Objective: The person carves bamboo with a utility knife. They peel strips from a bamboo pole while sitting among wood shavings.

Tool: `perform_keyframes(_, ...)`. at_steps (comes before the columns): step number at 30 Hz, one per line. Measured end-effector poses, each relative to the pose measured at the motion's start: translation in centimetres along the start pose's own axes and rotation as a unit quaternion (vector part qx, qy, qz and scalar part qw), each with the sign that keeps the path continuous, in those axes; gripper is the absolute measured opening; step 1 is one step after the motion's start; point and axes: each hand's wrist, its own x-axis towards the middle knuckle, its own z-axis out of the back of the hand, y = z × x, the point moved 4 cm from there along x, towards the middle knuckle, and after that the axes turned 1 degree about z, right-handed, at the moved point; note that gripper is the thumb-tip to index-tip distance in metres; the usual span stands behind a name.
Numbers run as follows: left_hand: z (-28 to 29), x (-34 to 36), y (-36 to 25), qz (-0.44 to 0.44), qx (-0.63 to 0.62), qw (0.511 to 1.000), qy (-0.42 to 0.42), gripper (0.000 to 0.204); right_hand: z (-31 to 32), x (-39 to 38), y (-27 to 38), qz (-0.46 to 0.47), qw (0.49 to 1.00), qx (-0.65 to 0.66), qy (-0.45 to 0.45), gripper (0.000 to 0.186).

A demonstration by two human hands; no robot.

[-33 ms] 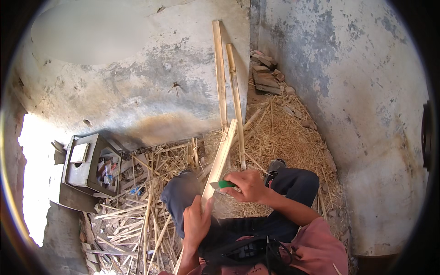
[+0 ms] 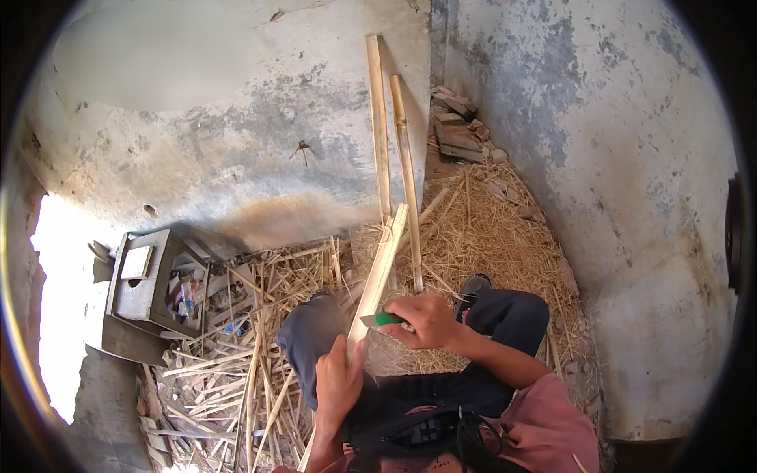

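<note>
Nearest the lower edge we record a pink sleeve (image 2: 548, 422) on the right side and a black bag (image 2: 422, 433) across the lap. The left hand (image 2: 337, 380) is closed around the lower part of a pale strip (image 2: 382, 264), thumb lying along it; its inner fingers are hidden from us. The strip slants up and to the right from this grip, over the space between the bent knees in dark trousers (image 2: 509, 319), its far end free of either hand. The right hand (image 2: 424, 320) is gripping a green-handled knife (image 2: 384, 318), fingers curled round the handle. We note the blade pointing left, at the strip's right edge just above the left hand; whether it has entered the wood we cannot tell.

Beyond the knees, we find loose strips (image 2: 217, 394) strewn on the left and fine straw-like shavings (image 2: 505, 225) heaped ahead and to the right. A dark shoe (image 2: 474, 287) rests at the edge of the shavings. A grey box (image 2: 146, 296) with an open side stands to the left, mixed litter inside. Farther off, two long poles (image 2: 378, 126) lean on the stained wall (image 2: 260, 150). Farthest, by the corner, we log a pile of bricks (image 2: 457, 142).
</note>
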Motion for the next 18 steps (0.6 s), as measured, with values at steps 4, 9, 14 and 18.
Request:
perform_keyframes(4, -0.2, 0.2, -0.2, -0.010, 0.001, 1.000, 0.005, 0.036, -0.2, -0.2, 0.2, -0.013, 1.000, 0.003, 0.006, 0.031)
perform_keyframes(9, -0.5, 0.3, 0.0, -0.019, 0.014, 1.000, 0.002, 0.035, 0.2, -0.1, -0.2, -0.011, 1.000, -0.019, 0.005, 0.030)
perform_keyframes(14, -0.5, 0.4, 0.0, -0.016, 0.025, 0.999, 0.011, 0.034, 0.7, 0.2, -0.4, -0.007, 0.999, -0.042, -0.008, 0.028)
perform_keyframes(18, -0.5, 0.3, 0.3, -0.019, 0.036, 0.999, 0.013, 0.034, 0.9, 0.3, -0.6, 0.000, 0.999, -0.041, -0.009, 0.027)
